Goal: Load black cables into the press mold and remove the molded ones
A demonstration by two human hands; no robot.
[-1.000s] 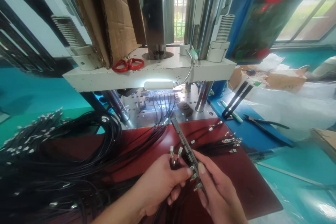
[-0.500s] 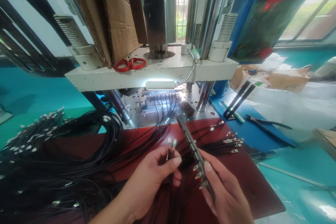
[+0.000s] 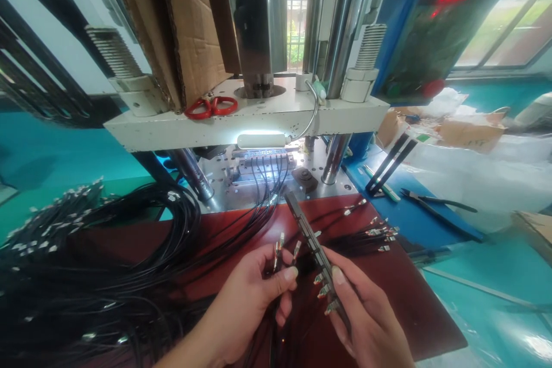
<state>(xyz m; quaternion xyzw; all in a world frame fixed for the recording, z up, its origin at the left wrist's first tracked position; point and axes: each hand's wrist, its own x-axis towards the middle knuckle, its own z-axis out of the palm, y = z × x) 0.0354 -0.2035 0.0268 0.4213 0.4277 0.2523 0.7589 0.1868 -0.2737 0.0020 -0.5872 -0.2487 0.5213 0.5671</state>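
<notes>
My left hand (image 3: 248, 293) is closed around several thin black cables, whose small metal connector ends (image 3: 280, 241) stick up past the thumb and fingers. One connector end (image 3: 296, 250) leans away from the others, towards the bar. Opposite, my right hand (image 3: 371, 313) grips a long dark slotted bar (image 3: 308, 230), held at a slant with its far end up and to the left. Several connectors (image 3: 322, 290) sit along the lower part of the bar, on the side facing my left hand. Both hands are above a dark red board (image 3: 414, 299).
Ahead stands a press with a white plate (image 3: 207, 132), red-handled scissors (image 3: 211, 106) and a lit lamp (image 3: 261, 141). Cables run into a metal fixture (image 3: 263, 167) beneath. Coiled black cables (image 3: 185, 218) pile up at left. Pliers (image 3: 431, 207) and loose cable ends (image 3: 379, 233) lie right.
The connector ends in my left hand have spread apart; one now tilts right, nearer the bar. The bar stays in my right hand, shifted slightly left.
</notes>
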